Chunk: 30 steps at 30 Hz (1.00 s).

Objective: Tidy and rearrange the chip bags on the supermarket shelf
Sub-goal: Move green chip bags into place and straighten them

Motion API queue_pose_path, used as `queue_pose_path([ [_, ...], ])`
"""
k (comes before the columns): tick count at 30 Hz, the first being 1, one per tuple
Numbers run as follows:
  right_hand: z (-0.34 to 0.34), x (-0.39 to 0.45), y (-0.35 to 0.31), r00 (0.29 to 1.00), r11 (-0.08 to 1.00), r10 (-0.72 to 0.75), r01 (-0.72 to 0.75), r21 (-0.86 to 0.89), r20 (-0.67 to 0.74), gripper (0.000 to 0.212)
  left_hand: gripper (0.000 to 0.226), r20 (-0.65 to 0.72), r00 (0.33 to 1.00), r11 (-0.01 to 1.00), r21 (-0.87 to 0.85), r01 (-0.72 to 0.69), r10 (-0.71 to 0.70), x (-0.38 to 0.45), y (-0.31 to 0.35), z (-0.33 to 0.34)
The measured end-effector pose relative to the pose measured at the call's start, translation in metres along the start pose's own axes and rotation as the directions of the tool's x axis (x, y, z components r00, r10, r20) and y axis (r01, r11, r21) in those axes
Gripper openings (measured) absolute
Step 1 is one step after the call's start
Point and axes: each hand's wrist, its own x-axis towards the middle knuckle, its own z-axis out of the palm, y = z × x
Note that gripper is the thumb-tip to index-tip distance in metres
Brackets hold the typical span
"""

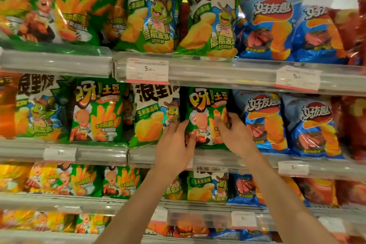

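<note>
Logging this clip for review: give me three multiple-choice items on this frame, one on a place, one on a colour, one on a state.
1. Which shelf holds the bag between the hands?
A. Top
B. Second from top
C. Bottom

2. What colour are the bags just right of it?
A. Blue
B. Purple
C. White

3. How do the hands stand?
A. Both hang free of the shelf
B. Only the left touches a bag
C. Both are on the same bag

Key:
1 B, it stands on the second shelf, under the 5.90 tag.
2 A, the neighbouring bags are blue.
3 C, the left hand and right hand flank the green bag, fingers on its front.
</note>
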Motion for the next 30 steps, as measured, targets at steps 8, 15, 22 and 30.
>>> queue_pose_path([
  [8,-0.015,0.014,-0.004,0.999,0.952,0.041,-0.037,0.303,-0.009,0.032,0.042,0.01,0.995,0.933,-0.348,0.094,-0.096,0.005,0.011,-0.005],
  [15,-0.029,-0.01,-0.005,0.998,0.902,0.037,-0.01,0.431,-0.053,0.032,0.04,0.074,0.969,0.765,-0.6,0.232,-0.236,0.005,0.026,-0.017],
  [22,-0.036,-0.051,0.022,0.999,0.864,0.031,-0.015,0.504,-0.023,0.032,0.047,0.166,0.957,0.753,-0.591,0.289,-0.237,-0.016,0.05,-0.022],
  [30,-0.024,-0.083,0.035,0.993,0.826,-0.058,-0.012,0.564,0.107,0.025,0.065,0.116,0.93,0.741,-0.573,0.35,-0.35,-0.07,0.05,-0.027],
])
